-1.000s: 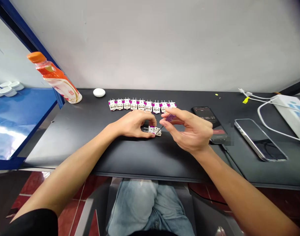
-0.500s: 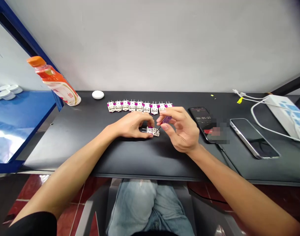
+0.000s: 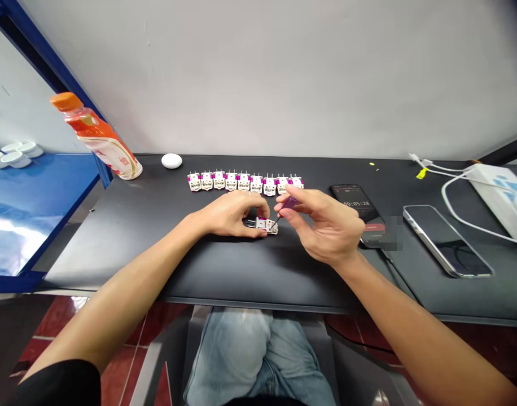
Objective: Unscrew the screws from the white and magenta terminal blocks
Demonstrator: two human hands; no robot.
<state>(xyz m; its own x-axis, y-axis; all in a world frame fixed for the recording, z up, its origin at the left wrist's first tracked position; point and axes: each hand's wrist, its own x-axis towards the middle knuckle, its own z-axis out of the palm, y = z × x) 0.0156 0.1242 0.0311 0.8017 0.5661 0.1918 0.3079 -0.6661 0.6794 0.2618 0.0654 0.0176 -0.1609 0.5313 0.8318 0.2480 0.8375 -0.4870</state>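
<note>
On the black desk (image 3: 157,225), my left hand (image 3: 231,214) is closed on a small white and magenta plug part (image 3: 264,224), pressing it flat. My right hand (image 3: 324,225) pinches a small purple-handled screwdriver (image 3: 289,203); its thin tip meets the right end of the part. Behind my hands a row of several like plug parts (image 3: 245,181) stands side by side.
An orange drink bottle (image 3: 98,138) leans at the desk's back left beside a white oval object (image 3: 171,160). To the right lie a phone showing a timer (image 3: 362,211), a second phone (image 3: 447,239), and a white power strip (image 3: 502,194) with cables. A blue shelf (image 3: 30,203) is at left.
The view has swayed slightly. My right hand's fingers have shifted a little around the screwdriver; the left hand stays on the part. The timer has advanced one second.
</note>
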